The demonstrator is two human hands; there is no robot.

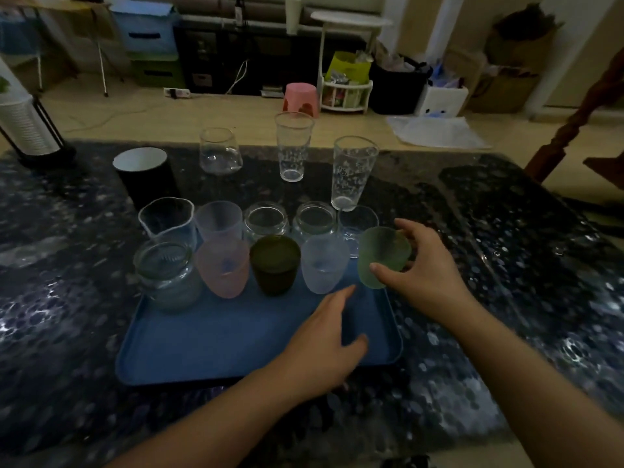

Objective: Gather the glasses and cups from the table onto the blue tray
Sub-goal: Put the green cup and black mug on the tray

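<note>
Right hand: the right hand (427,271) grasped the green frosted cup (381,256), thumb on its near side and fingers curled round the far side, at the 3 o'clock corner of the tray's filled rows; whether the cup's base touched the tray could not be told.
Left hand: the left hand (324,342) was released, fingers straight and loose, held over the blue tray (209,342) toward its 4 o'clock part, holding nothing.
Tray: it lay on the dark speckled table (506,265), its near half bare.
Front row on tray: from 9 o'clock to 3 o'clock stood a clear jar (167,275), a pink frosted cup (223,266), a dark olive cup (275,263) and a pale frosted cup (324,263), then the green one.
Back row: a wavy-rimmed clear glass (167,219), a lilac frosted cup (218,220), two clear jars (266,221), (314,221) and a small clear glass (358,224), each just beside the next.
Still on the table, toward 12 o'clock: a black cup with white inside (143,175), a squat clear tumbler (220,151), a tall clear glass (293,146) and a second tall glass (353,172), all upright and apart from the tray.
Floor beyond: a pink stool (301,97).
</note>
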